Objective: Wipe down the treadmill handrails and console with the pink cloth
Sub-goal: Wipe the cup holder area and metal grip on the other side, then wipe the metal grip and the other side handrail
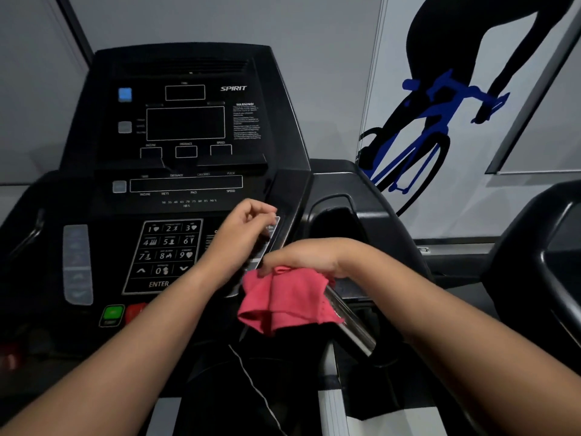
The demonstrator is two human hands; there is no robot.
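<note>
View: head camera, looking forward and down at a treadmill console
Treadmill console (185, 127): black, displays dark, "SPIRIT" logo (233, 88) at its upper right
Number keypad (163, 253): low on the console, digits 0 to 9 with "ENTER" below
Green button (111, 313): under the keypad's left corner, with a red button (135, 311) just beside it on the right
Grey button strip (77, 262): vertical, at the console's left edge
Left grip (243, 228): a bare hand over the console's right side, just right of the keypad; fingers curled in, nothing visible between them
Right grip (301, 256): a bare hand, palm down, near the left one and lower right of it; fingers closed on the top of the pink cloth
Pink cloth (283, 297): bunched under the right grip, its folds hanging down over the upper end of the handrail
Handrail (352, 325): a shiny silver bar, slanting down to the right from under the cloth
Cup pocket (336, 225): a dark recess right of the console, above the right grip
Thin cord (251, 379): runs down below the cloth
Wall graphic (440, 105): a black cyclist on a blue bicycle, upper right
</note>
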